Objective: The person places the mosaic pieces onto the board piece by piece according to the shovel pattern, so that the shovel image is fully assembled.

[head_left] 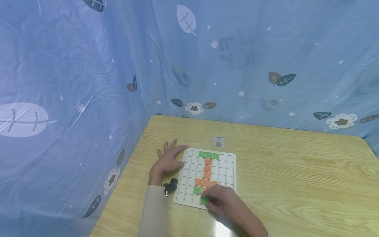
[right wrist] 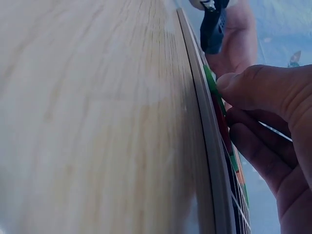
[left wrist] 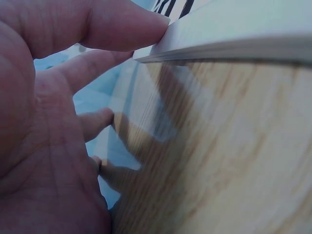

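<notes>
A white square-grid board lies on the table with green and orange square tiles in its cells. My left hand is spread at the board's left side. Its thumb touches the white edge, and its index finger reaches the far corner. Over the board's near side, my right hand pinches a green tile between thumb and fingertips, at the bottom row. In the right wrist view the thumb touches that green tile. An orange column runs below three green tiles. My right hand hides some near cells.
A small picture card with a grid pattern lies beyond the board. The black camera on my left wrist sits beside the board. Blue leaf-patterned cloth hangs behind and left of the wooden table.
</notes>
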Demonstrator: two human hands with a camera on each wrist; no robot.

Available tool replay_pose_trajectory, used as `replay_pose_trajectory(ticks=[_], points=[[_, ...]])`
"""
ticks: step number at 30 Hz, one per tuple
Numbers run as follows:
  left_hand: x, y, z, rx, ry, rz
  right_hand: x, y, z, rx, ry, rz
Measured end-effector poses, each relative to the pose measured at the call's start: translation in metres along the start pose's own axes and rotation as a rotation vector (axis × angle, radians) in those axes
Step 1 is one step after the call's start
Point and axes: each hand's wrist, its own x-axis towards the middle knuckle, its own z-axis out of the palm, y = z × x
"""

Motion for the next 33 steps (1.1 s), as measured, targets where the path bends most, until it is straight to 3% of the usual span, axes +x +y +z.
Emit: replay_pose_trajectory(ticks=[5,9,15,22,33], points=[[0.0,-0.001,0.0,-0.003,0.001,0.0,0.0,0.001,0.0,-0.007,0.014,-0.025],[0.0,-0.002,0.001,-0.005,0.003,0.002,-0.004,-0.001,-0.003,-0.006,0.03,0.016],[0.001,-0.004,0.003,-0.002,-0.001,0.007,-0.018,0.003,-0.018,0.025,0.126,0.042],[0.0,-0.003,0.002,0.006,0.0,0.006,-0.035,0.02,-0.044,-0.155,0.24,-0.101],[0.0,-0.002,0.0,-0.005,-0.004,0.011,-0.072,0.029,-0.063,-0.263,0.245,-0.04]])
